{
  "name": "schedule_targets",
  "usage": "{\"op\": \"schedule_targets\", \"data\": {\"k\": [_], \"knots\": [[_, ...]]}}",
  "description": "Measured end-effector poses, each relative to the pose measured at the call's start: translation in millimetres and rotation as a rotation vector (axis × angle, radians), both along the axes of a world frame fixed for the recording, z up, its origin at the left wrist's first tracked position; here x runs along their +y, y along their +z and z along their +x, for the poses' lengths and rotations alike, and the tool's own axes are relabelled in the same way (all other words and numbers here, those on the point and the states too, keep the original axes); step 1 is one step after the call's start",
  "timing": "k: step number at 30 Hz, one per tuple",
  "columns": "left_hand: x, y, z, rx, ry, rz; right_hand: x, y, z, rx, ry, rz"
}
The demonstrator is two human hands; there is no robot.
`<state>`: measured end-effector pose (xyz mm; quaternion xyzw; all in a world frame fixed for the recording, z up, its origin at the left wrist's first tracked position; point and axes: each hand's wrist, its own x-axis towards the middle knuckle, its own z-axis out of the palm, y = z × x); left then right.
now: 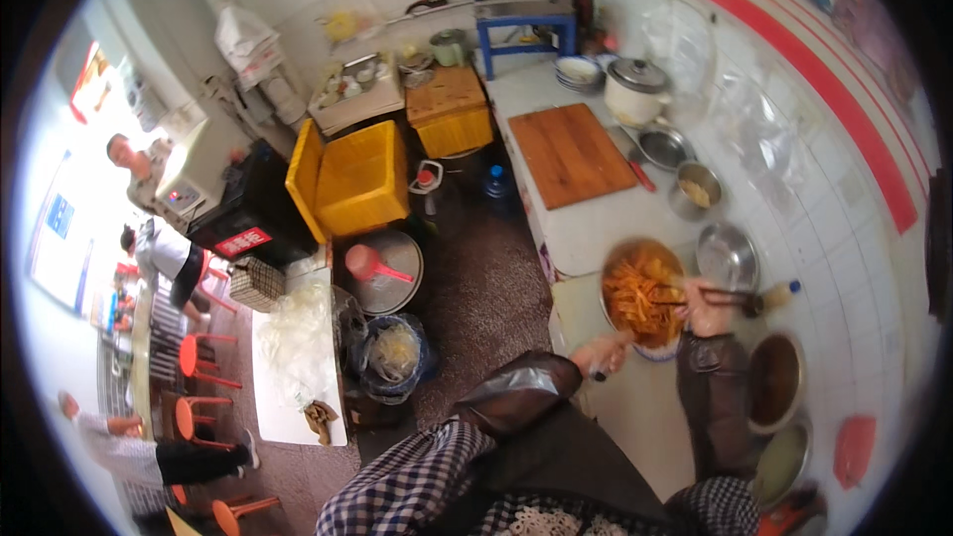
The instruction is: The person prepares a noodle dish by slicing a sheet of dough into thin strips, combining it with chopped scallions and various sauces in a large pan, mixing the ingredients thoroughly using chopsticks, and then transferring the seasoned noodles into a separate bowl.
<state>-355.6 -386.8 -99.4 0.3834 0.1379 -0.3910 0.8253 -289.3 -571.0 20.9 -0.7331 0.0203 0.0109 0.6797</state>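
Note:
A round metal basin (604, 299) on the counter holds orange-red shredded food (636, 284) that looks like dressed vegetable strips. My right hand (706, 310) grips dark chopsticks (722, 296) whose tips reach into the food. At the basin's near edge, my left hand (604, 354) is closed around a dark-ended handle (598, 374); the rest of that object is hidden. Part of a blue-and-white bowl rim (659, 354) shows below the basin. Brown sleeve covers are on both forearms.
Beyond the basin lie a wooden cutting board (572, 155) and a red-handled knife (642, 176). Metal bowls (727, 257), a pot of brown liquid (774, 383) and a bottle (780, 293) line the tiled wall. A yellow box (357, 179) stands across the aisle; people are at left.

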Motion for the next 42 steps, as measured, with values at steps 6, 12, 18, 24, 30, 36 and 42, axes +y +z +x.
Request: {"op": "schedule_targets", "data": {"k": [6, 12, 18, 24, 30, 36, 42], "knots": [[8.6, 17.9, 7.7, 0.142, 0.095, -0.103, -26.4, 61.2, 1.3, -0.060, -0.123, -0.192], [-13.9, 30.3, 1.8, 0.059, -0.035, -0.115, -19.2, -42.2, 2.8, 0.001, -0.068, 0.054], [-25.0, 30.4, -3.3, 0.050, -0.071, -0.050, -48.2, -51.1, -2.4, 0.040, -0.267, 0.083], [-0.9, 36.2, 2.7, 0.085, 0.078, 0.001, -58.9, -19.6, -29.6, -0.032, -0.045, 0.131], [-27.5, 59.8, -10.6, 0.004, -0.036, 0.068, -47.5, -92.7, -14.4, 0.032, -0.431, 0.539], [-5.2, 64.3, -10.8, -0.017, -0.071, 0.058, -69.0, -74.9, 11.7, 0.089, -0.237, 0.653], [-2.6, 62.5, -5.1, -0.027, -0.198, 0.065, -1.1, 46.4, 7.8, -0.013, 0.291, 0.050]]}}
